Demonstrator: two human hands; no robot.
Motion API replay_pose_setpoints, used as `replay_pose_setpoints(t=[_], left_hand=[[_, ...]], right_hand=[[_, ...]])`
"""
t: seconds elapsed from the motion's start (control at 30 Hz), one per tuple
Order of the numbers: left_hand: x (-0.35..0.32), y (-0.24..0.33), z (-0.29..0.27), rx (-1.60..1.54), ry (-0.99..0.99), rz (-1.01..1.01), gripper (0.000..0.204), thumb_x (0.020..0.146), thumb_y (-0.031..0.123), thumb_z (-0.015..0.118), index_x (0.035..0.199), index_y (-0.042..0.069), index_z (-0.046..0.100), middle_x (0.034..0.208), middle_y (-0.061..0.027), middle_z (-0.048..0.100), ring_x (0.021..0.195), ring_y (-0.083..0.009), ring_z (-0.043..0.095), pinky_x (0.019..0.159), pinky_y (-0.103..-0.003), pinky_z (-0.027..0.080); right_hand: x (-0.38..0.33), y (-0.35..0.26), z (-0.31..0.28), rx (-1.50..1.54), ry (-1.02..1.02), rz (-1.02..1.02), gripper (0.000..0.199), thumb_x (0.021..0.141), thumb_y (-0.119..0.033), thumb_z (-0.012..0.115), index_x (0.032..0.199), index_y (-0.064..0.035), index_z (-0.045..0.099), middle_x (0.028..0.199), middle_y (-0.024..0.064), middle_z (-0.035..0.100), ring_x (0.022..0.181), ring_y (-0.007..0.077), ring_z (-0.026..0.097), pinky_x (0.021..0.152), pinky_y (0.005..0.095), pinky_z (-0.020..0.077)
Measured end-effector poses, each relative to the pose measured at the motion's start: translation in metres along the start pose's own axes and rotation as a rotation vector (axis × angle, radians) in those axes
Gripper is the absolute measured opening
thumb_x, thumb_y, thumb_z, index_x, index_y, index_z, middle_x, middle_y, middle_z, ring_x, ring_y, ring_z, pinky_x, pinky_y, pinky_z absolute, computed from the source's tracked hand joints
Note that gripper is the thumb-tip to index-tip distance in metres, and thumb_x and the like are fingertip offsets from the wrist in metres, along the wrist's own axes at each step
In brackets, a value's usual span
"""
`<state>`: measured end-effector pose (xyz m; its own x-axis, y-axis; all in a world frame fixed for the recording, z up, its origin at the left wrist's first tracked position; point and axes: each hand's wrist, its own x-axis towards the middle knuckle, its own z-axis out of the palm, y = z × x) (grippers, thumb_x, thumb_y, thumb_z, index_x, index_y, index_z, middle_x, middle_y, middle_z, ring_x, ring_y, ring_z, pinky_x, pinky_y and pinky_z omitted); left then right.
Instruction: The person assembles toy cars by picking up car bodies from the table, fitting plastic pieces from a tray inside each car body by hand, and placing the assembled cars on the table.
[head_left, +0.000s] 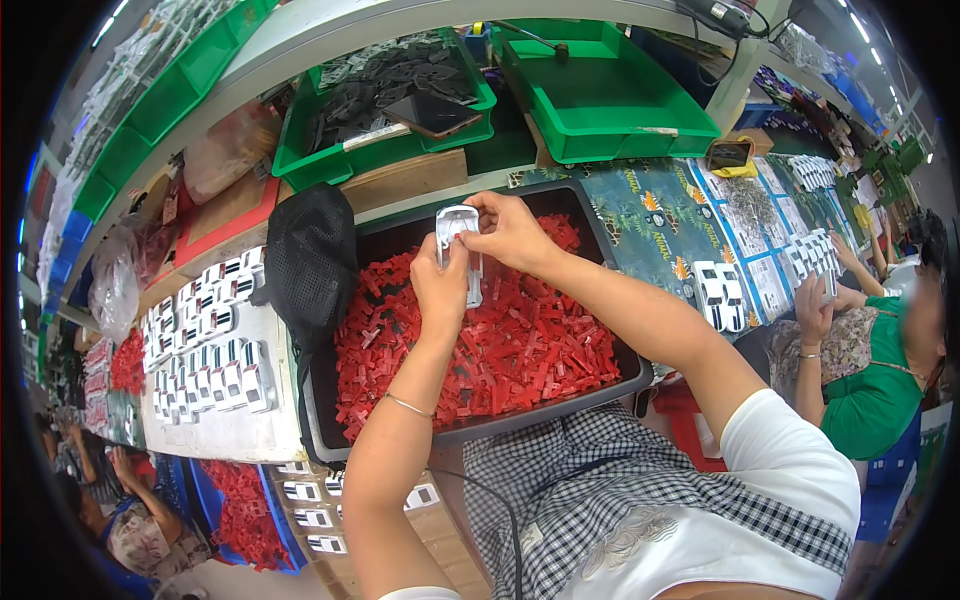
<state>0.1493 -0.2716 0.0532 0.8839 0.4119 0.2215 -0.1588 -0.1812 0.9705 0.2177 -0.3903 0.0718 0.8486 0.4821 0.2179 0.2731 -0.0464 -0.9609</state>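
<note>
A white plastic toy car shell [474, 285] is held upright over a black tray [640, 372] heaped with small red plastic parts [480, 360]. My left hand [440, 285] is closed round the shell's left side. On its upper right, my right hand [508, 230] pinches the shell with fingers and thumb near the top edge. A speck of red shows by the fingertips, too small to name. The far side of the shell is hidden.
White toy car shells [215, 375] stand in rows on the left. A black mesh bag [310, 255] hangs at the tray's left corner. Behind stand green bins [625, 145], one with a phone [432, 114] on its dark parts. At the right sits a co-worker in green [875, 370].
</note>
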Motion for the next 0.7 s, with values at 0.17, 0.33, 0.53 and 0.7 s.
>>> replay_pose_setpoints(t=[0.17, 0.33, 0.53, 0.7], left_hand=[[-0.004, 0.001, -0.008, 0.026, 0.002, -0.009, 0.018, 0.087, 0.014, 0.056, 0.086, -0.003, 0.059, 0.064, -0.0075, 0.059, 0.059, -0.0103, 0.052, 0.053, -0.029, 0.042], [0.002, 0.004, 0.002, 0.052, -0.04, 0.086, 0.013, 0.087, 0.012, 0.056, 0.083, 0.0, 0.057, 0.064, 0.0, 0.054, 0.058, -0.0056, 0.047, 0.049, -0.026, 0.038], [0.007, 0.003, -0.011, 0.122, -0.055, 0.231, 0.02, 0.091, 0.012, 0.052, 0.103, -0.003, 0.058, 0.078, -0.0047, 0.061, 0.064, -0.0079, 0.055, 0.052, -0.023, 0.044], [0.004, 0.007, -0.024, 0.153, -0.117, 0.188, 0.019, 0.092, 0.012, 0.052, 0.103, -0.002, 0.059, 0.08, -0.0039, 0.062, 0.067, -0.0073, 0.055, 0.056, -0.023, 0.046]], right_hand=[[-0.002, -0.001, 0.007, 0.04, 0.001, -0.023, 0.035, 0.074, -0.006, 0.069, 0.105, 0.0063, 0.059, 0.087, 0.0051, 0.063, 0.076, 0.0084, 0.058, 0.069, 0.0249, 0.0497], [0.002, 0.011, -0.002, 0.012, 0.018, -0.115, 0.035, 0.072, -0.005, 0.068, 0.103, 0.0055, 0.058, 0.086, 0.0093, 0.065, 0.08, 0.0134, 0.061, 0.071, 0.029, 0.0515], [0.002, -0.005, 0.012, -0.124, 0.211, -0.305, 0.034, 0.065, -0.013, 0.07, 0.092, 0.0041, 0.061, 0.08, 0.0193, 0.065, 0.076, 0.0266, 0.066, 0.068, 0.0353, 0.0516], [-0.007, -0.011, 0.015, -0.24, 0.201, -0.327, 0.034, 0.067, -0.013, 0.069, 0.096, 0.0012, 0.06, 0.084, 0.0187, 0.064, 0.082, 0.0315, 0.064, 0.071, 0.0383, 0.0505]])
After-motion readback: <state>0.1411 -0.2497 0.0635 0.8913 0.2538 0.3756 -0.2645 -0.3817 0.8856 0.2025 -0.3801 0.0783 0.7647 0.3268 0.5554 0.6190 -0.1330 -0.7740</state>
